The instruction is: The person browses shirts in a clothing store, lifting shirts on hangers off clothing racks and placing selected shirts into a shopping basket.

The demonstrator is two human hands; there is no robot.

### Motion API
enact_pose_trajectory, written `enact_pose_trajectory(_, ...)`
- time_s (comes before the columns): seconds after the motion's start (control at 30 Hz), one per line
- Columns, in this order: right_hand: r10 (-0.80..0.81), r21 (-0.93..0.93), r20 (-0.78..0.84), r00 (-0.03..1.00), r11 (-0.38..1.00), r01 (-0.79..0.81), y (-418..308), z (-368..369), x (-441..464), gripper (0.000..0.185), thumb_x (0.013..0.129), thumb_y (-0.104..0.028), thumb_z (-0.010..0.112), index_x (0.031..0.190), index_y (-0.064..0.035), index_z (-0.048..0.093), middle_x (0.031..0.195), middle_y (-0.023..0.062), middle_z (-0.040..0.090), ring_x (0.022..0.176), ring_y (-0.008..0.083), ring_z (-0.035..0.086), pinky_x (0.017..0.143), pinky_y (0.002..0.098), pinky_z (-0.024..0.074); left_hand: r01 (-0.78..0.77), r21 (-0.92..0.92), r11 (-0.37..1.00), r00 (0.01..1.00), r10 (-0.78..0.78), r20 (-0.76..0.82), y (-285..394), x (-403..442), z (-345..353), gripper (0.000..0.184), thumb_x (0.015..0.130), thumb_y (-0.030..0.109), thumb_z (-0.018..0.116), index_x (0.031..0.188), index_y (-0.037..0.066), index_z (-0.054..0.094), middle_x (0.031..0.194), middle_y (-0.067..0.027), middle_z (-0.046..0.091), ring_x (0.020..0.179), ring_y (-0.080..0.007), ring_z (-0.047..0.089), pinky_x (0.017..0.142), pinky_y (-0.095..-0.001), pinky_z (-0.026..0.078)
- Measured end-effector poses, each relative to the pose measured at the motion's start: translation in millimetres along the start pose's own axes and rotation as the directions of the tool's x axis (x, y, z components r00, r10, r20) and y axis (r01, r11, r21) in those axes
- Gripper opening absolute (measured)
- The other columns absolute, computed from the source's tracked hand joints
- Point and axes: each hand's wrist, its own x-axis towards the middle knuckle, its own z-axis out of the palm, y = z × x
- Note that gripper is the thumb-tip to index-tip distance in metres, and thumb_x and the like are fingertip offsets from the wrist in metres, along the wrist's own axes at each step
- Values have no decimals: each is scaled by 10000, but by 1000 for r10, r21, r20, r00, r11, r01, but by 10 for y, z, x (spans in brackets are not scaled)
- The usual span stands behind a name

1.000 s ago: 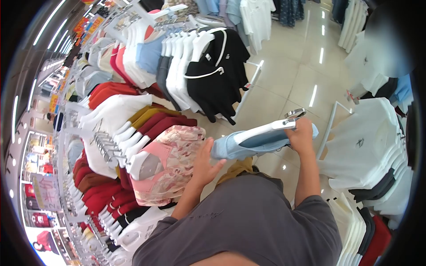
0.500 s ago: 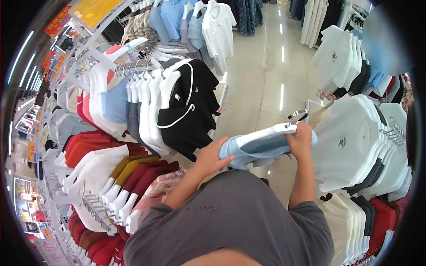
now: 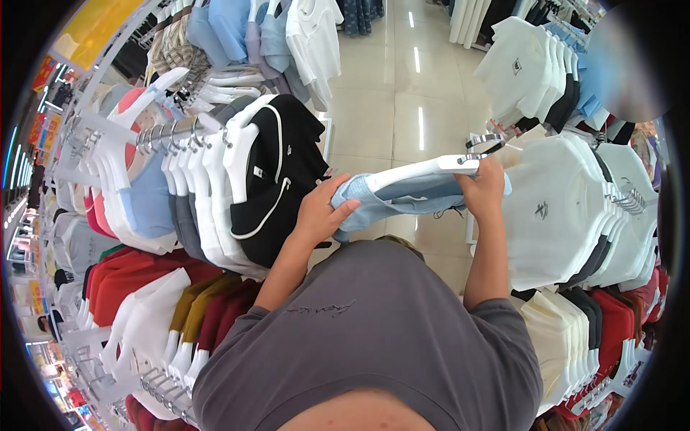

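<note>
A light blue garment hangs on a white hanger held level in front of my body. My left hand grips the garment at its left shoulder, thumb on top and fingers behind. At the other side my right hand is closed around the hanger just below its metal hook, with some blue cloth beside the fingers. Part of the garment is folded over, so its full shape is hidden. Close to my left hand is a black top with white trim on a rack.
To the left, a rack rail carries white, grey and black tops on hangers. Below it are red shirts and mustard ones. White T-shirts hang on the right, above cream shirts. A tiled aisle runs between the racks.
The view has shifted, with the racks sliding left and up in the picture. Both hands still hold the blue garment and hanger, which now appear higher and slightly left.
</note>
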Motion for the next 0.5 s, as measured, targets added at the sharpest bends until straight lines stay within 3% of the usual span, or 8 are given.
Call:
enact_pose_trajectory(0.13,33,9,-45,998,999,-33,62,8,130,211,689,-146,751,850,-70,639,822,131,624,845,368,571,756,463,425,-24,-23,999,999,24,25,-97,287,43,570,902,489,614,1257,46,575,1123,-165,658,1019,-355,637,914,-400,487)
enact_pose_trajectory(0.23,98,24,-38,995,995,-97,215,116,218,194,692,-141,755,841,-70,654,823,134,631,840,367,582,746,458,436,88,-99,991,992,-78,99,-77,459,86,573,917,473,595,1270,24,553,1185,-184,626,1083,-373,603,960,-418,462)
enact_pose_trajectory(0.3,122,58,-17,992,991,-121,322,201,363,183,693,-137,756,831,-65,660,824,137,634,838,368,586,740,455,442,-90,29,995,993,92,-71,-157,584,184,562,905,430,619,1269,9,545,1253,-202,578,1155,-391,549,991,-442,433)
enact_pose_trajectory(0.37,200,129,40,979,971,-204,411,304,563,176,690,-126,760,824,-55,671,825,143,636,837,370,592,724,448,454,-80,97,992,993,88,-82,-123,734,192,540,896,384,636,1271,5,550,1277,-206,567,1193,-396,526,1018,-439,413)
enact_pose_trajectory(0.43,166,180,105,980,966,-183,549,524,990,185,687,-122,760,834,-48,675,826,147,636,832,372,593,717,448,457,-47,192,980,987,75,-139,-124,1053,196,521,887,338,653,1273,2,555,1301,-210,556,1230,-401,504,1045,-437,392)
enact_pose_trajectory(0.5,173,209,170,970,956,-207,558,637,1310,213,670,-119,770,831,-36,660,835,146,636,848,370,591,736,454,448,-156,305,940,986,168,-12,-122,1327,173,512,852,285,676,1258,-2,555,1249,-210,584,1171,-404,535,1014,-452,412)
